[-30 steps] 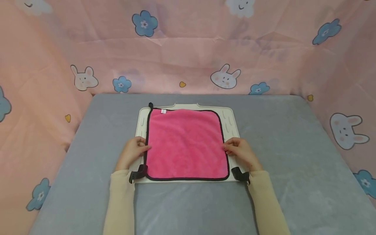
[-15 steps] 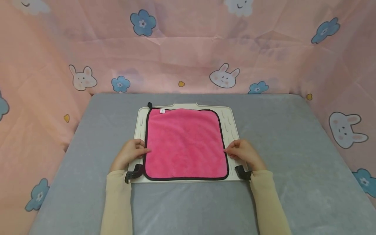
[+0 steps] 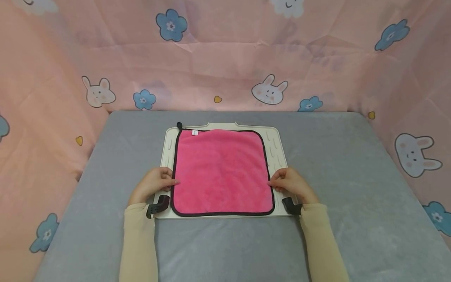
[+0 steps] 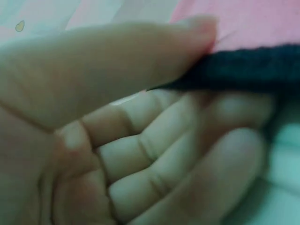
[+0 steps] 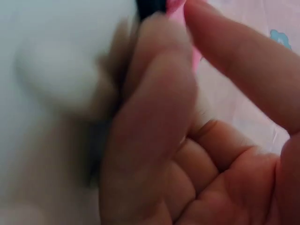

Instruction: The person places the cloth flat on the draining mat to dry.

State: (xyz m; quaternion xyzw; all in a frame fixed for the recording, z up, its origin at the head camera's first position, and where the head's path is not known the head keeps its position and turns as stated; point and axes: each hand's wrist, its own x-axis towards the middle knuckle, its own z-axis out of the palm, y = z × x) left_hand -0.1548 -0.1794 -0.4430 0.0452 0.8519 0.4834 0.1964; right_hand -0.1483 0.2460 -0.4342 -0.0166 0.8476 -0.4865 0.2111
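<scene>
A pink cloth (image 3: 222,172) with black edging lies spread over a cream board (image 3: 275,147) on the table. A small white tag (image 3: 195,132) and a black loop (image 3: 179,125) mark its far left corner. At the cloth's left edge, my left hand (image 3: 151,183) pinches the black trim, thumb on top and fingers beneath, as the left wrist view shows. My right hand (image 3: 293,183) pinches the right edge between thumb and fingers; in the right wrist view, the trim (image 5: 151,6) shows only at the top. Most of the board is hidden under the cloth.
The grey-covered table (image 3: 352,188) extends around the board. A pink curtain (image 3: 211,58) with bunnies and blue flowers stands along its back and both sides. Black wrist-camera mounts (image 3: 159,206) sit by each wrist, over the board's near corners.
Both hands have slid slightly nearer and a little outward along the cloth's edges, still pinching them. The cloth lies almost the same, its left edge shifted slightly left.
</scene>
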